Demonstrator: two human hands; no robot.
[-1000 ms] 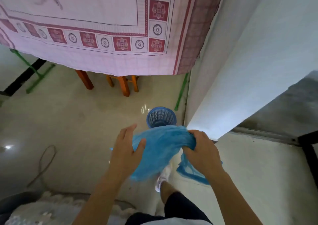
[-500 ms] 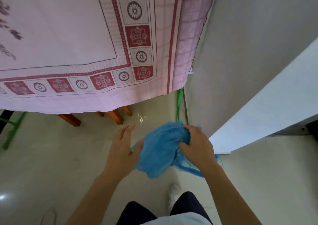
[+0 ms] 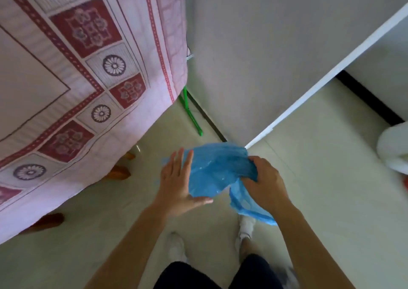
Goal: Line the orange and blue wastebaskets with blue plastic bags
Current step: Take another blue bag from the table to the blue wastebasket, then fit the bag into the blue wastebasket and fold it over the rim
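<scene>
Since 0.5 s ago the view has swung: the tablecloth [image 3: 72, 94] now fills the whole left side at a steeper slant, and the white wall corner [image 3: 258, 138] sits just behind the bag. The blue wastebasket seen 1 s ago is out of frame. The left hand [image 3: 176, 185] has flattened out vs. before, with its thumb dropped lower.

The blue plastic bag [image 3: 216, 169] is up in the air between both hands, in front of the person and above the floor [image 3: 320, 200]. It is crumpled, not spread.

Left hand: fingers [image 3: 187, 163] straight & close together, laid flat against the bag's left side. The thumb stretches along the bag's bottom edge, with no curl round the plastic.

Right hand [image 3: 265, 182]: fingers curled in, gripping the bunched right side of the bag, tips hidden in the folds. One handle loop hangs below the right wrist, approx. over the right shoe [image 3: 246, 224].

Other bits:
- Left shoe [image 3: 175, 244], white, on the pale floor.
- Dark trousers [image 3: 187, 275] at the bottom edge.
- Green rod [image 3: 189, 112] running from under the tablecloth down to the floor, beside the wall's dark skirting.
- Wooden legs [image 3: 117, 171] showing under the cloth hem.
- White rounded thing [image 3: 393, 154] at the right edge; can't tell what it is.
</scene>
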